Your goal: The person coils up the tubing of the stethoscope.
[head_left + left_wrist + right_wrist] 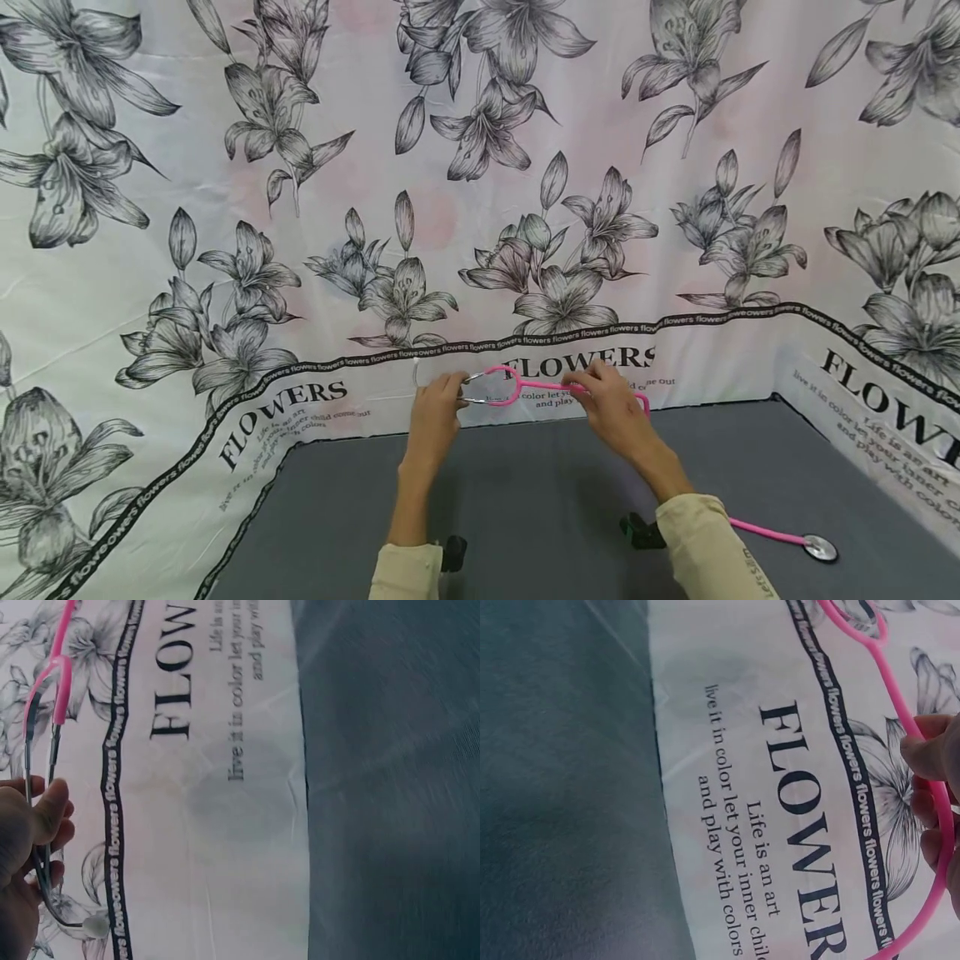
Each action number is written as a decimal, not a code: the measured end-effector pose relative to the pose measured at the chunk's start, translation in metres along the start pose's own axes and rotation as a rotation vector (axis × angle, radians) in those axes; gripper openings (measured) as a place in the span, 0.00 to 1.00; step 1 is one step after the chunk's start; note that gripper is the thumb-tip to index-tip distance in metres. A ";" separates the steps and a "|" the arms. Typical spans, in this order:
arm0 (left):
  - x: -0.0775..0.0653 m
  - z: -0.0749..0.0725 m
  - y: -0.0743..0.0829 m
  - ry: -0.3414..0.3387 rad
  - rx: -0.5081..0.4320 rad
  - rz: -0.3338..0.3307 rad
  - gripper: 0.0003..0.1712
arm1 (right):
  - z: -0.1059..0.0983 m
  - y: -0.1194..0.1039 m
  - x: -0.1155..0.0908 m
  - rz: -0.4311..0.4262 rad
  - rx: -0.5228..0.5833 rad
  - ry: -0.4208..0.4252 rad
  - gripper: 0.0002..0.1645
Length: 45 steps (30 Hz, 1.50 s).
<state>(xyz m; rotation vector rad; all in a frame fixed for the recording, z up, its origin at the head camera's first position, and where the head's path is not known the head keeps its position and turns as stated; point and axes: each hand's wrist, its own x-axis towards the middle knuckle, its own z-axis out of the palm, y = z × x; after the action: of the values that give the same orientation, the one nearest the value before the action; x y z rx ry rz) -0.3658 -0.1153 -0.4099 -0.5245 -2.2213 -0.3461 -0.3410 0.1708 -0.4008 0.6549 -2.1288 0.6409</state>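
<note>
A pink stethoscope (542, 385) is stretched sideways between both hands, raised in front of the printed cloth. My left hand (437, 408) grips its metal ear tubes (52, 754); one pale ear tip (96, 925) sticks out beyond the fingers in the left wrist view. My right hand (609, 407) pinches the pink tubing (892, 684) past the Y-joint, between thumb and fingers. From there the tubing hangs behind the right forearm, hidden in part. Its silver chest piece (821, 547) shows at the lower right, over the grey surface.
A grey table surface (525, 500) lies beneath the forearms. Behind it hangs a white cloth (450, 292) with flower drawings and lettering, which also runs along both sides. Dark wrist-worn pieces show at the left sleeve (408, 571) and the right sleeve (705, 542).
</note>
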 end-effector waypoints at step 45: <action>-0.002 -0.011 0.040 0.015 -0.055 0.068 0.21 | -0.029 0.001 0.003 -0.207 -0.033 -0.007 0.13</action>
<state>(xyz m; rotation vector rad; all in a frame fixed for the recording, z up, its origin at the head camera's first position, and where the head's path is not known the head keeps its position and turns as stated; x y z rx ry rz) -0.3384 -0.0852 -0.4015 -0.6237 -2.1785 -0.3748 -0.3275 0.1894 -0.3830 0.8471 -2.0400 0.4896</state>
